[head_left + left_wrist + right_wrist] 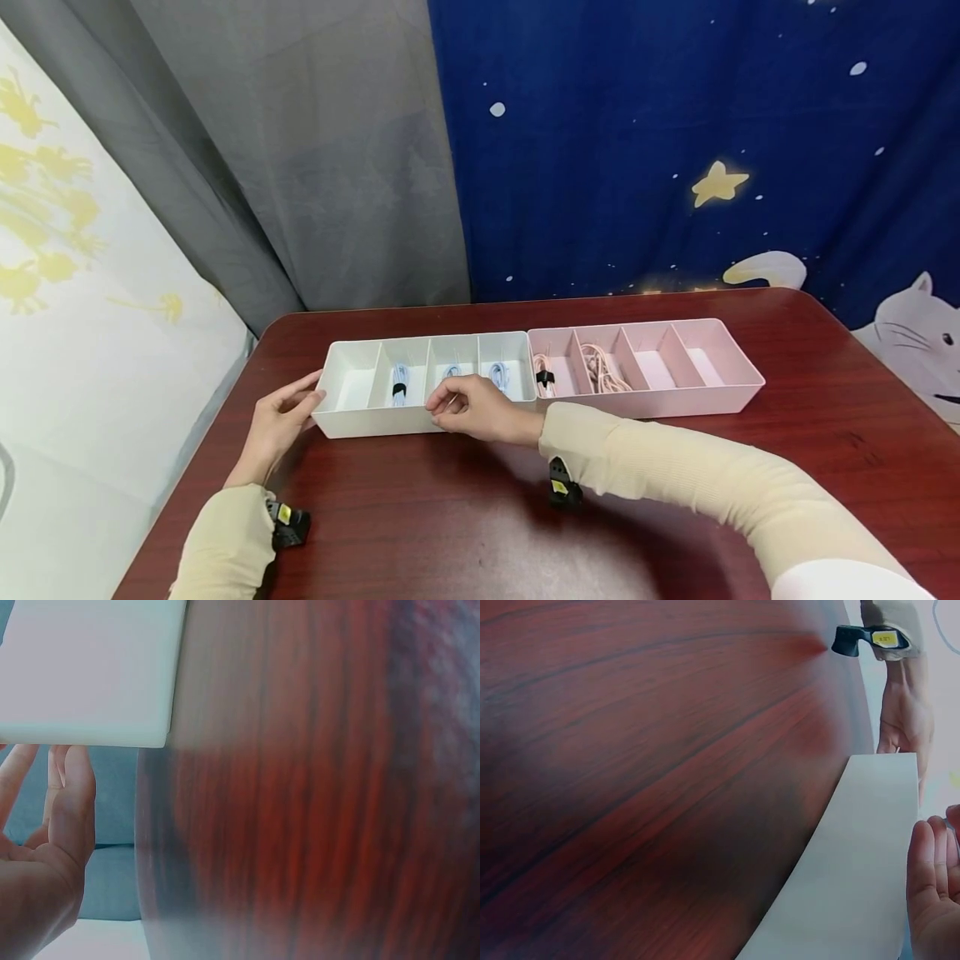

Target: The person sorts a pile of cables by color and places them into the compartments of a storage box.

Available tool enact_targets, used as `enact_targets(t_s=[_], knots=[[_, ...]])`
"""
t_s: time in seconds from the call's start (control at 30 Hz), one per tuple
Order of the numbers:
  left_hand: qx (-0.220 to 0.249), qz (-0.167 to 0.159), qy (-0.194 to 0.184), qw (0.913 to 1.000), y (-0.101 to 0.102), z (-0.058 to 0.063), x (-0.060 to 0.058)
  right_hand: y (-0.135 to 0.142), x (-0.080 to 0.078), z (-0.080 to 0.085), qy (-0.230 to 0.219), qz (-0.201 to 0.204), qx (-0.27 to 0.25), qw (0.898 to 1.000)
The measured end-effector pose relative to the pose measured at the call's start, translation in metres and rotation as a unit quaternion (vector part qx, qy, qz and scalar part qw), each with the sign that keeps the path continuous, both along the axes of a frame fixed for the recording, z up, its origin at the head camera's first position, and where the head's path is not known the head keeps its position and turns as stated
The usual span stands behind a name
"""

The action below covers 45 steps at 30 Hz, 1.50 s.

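A white divided organizer box [390, 422] stands on the table, with light blue cables in its compartments. One coiled cable [400, 375] has a black tie; another coil [499, 375] lies in the rightmost compartment. My left hand [277, 421] rests its extended fingers against the box's left end; in the left wrist view its fingers [71, 802] touch that end wall. Over the third compartment, my right hand [480, 408] brings thumb and fingertips together on a light blue cable [452, 372], partly hidden by the hand. The right wrist view shows its bent fingers [922, 862] beside the front wall.
A pink divided box [660, 406] abuts the white one on the right. It holds a pinkish cable with a black tie [545, 375] and a loose pinkish cable [602, 371]. The dark red wooden table [420, 525] has curtains behind it.
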<state>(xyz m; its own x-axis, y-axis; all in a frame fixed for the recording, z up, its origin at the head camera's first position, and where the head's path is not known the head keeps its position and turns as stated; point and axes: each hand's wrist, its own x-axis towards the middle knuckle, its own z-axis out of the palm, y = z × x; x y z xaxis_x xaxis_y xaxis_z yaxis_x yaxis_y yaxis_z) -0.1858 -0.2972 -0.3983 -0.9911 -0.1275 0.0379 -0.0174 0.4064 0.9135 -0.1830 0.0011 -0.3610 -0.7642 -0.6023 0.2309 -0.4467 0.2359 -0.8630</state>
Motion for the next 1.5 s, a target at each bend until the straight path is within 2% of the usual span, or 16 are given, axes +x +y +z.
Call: enact_targets(t_s=[0.3, 0.53, 0.77, 1.1, 1.17, 1.3, 1.5], knots=[[-0.003, -0.003, -0.001, 1.0, 0.002, 0.002, 0.0, 0.016, 0.004, -0.001, 0.002, 0.018, -0.01, 1.0], [-0.012, -0.003, -0.002, 0.9999, 0.003, 0.0, 0.0, 0.035, 0.011, -0.002, -0.003, 0.008, -0.014, 1.0], [-0.009, 0.001, -0.004, 0.9999, 0.005, -0.001, 0.0, 0.054, 0.009, -0.007, -0.019, -0.001, -0.031, 0.999], [-0.007, 0.013, -0.015, 0.9998, 0.002, 0.001, 0.004, 0.076, 0.016, -0.003, 0.01, -0.019, -0.044, 0.999], [-0.016, 0.016, -0.013, 0.9997, 0.002, 0.003, 0.005, 0.08, 0.018, -0.004, 0.012, -0.024, -0.046, 0.999], [-0.065, 0.026, 0.005, 0.9975, 0.004, 0.006, 0.006, 0.088, 0.019, -0.004, 0.003, -0.036, -0.048, 0.998], [-0.167, 0.047, 0.059, 0.983, 0.009, 0.008, 0.007, 0.103, 0.02, -0.004, 0.015, -0.061, -0.054, 0.997]])
